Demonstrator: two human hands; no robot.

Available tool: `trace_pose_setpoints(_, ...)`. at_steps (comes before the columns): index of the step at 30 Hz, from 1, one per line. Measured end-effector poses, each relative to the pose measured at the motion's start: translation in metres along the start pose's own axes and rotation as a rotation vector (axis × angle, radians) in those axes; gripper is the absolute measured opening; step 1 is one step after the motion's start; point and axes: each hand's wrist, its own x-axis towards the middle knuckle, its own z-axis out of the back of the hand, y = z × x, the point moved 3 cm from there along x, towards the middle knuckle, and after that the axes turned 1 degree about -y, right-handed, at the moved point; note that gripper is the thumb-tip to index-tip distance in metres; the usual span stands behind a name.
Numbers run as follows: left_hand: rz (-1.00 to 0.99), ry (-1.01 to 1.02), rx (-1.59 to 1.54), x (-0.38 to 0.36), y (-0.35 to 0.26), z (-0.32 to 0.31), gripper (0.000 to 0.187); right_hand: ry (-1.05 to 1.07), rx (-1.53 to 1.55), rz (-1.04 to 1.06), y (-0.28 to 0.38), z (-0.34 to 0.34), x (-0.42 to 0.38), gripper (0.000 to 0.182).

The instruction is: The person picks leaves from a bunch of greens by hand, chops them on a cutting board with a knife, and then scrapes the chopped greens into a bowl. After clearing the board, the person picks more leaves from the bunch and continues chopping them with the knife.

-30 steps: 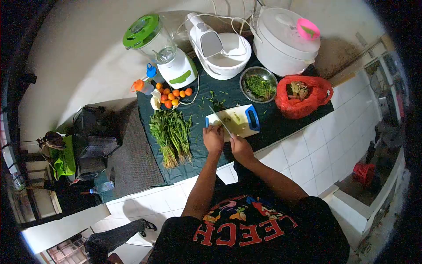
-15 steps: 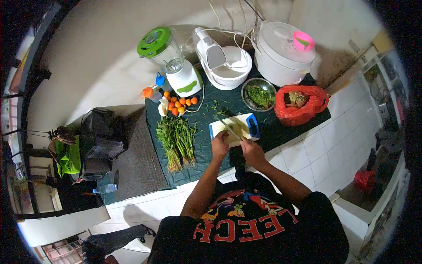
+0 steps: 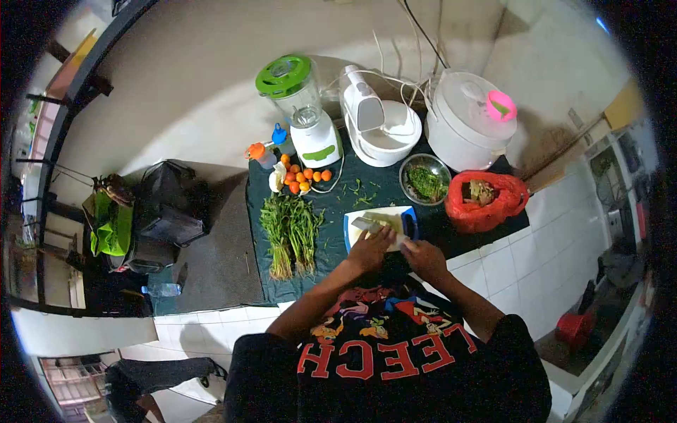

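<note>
A white cutting board (image 3: 355,236) with blue ends lies on the dark green cloth. My right hand (image 3: 423,258) is closed around the handle end of a knife (image 3: 365,225), whose blade lies slanted over the board. My left hand (image 3: 372,248) is over the board's near part, against the knife; what lies beneath its fingers is too small to make out. Beyond the board, green scraps (image 3: 363,192) are scattered. A metal bowl (image 3: 404,185) of chopped greens stands behind the board's right end. To the left lie bundles of leafy greens (image 3: 290,229).
Orange and red fruits (image 3: 308,173), a blender (image 3: 316,141), a white stand mixer (image 3: 388,144) and a large white pot (image 3: 462,137) stand behind. A red plastic bag (image 3: 472,218) is at right. Black bags (image 3: 169,211) sit at far left. A person's dark-clothed part (image 3: 151,381) shows at lower left.
The view has shifted, so the table sits lower. My left hand has moved further over the board, and the knife blade now lies flatter, its broad side showing.
</note>
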Motion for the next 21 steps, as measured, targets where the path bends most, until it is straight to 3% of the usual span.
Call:
trace_pose_setpoints(1, -0.022, -0.008, 0.018, 0.005, 0.008, -0.008, 0.063, 0.124, -0.004, -0.059, 0.001, 0.002, 0.001, 0.033)
trace_pose_setpoints(4, -0.007, 0.068, -0.001, 0.022, 0.03, -0.021, 0.065, 0.181, -0.004, 0.022, -0.007, 0.001, 0.014, 0.032)
trace_pose_setpoints(7, -0.046, 0.012, 0.039, 0.031, 0.043, -0.029, 0.065, 0.173, 0.029, 0.079, -0.021, 0.003, 0.029, 0.031)
trace_pose_setpoints(9, -0.101, 0.07, -0.158, 0.035, 0.044, -0.028, 0.066, 0.2, 0.038, 0.058, -0.025, 0.002, 0.035, 0.03)
trace_pose_setpoints(16, -0.087, 0.002, -0.008, 0.034, 0.053, -0.023, 0.06, 0.24, 0.136, 0.098, -0.044, -0.003, 0.027, 0.031)
trace_pose_setpoints(18, 0.049, -0.229, -0.414, 0.048, 0.074, -0.034, 0.042, 0.286, 0.074, 0.096, -0.054, -0.008, 0.02, 0.033)
trace_pose_setpoints(19, 0.051, -0.223, -0.418, 0.055, 0.077, -0.021, 0.042, 0.315, 0.003, 0.101, -0.059, -0.01, 0.019, 0.035)
trace_pose_setpoints(21, 0.452, -0.184, -0.539, 0.059, 0.097, 0.002, 0.026, 0.348, 0.008, 0.079, -0.067, -0.015, 0.017, 0.037)
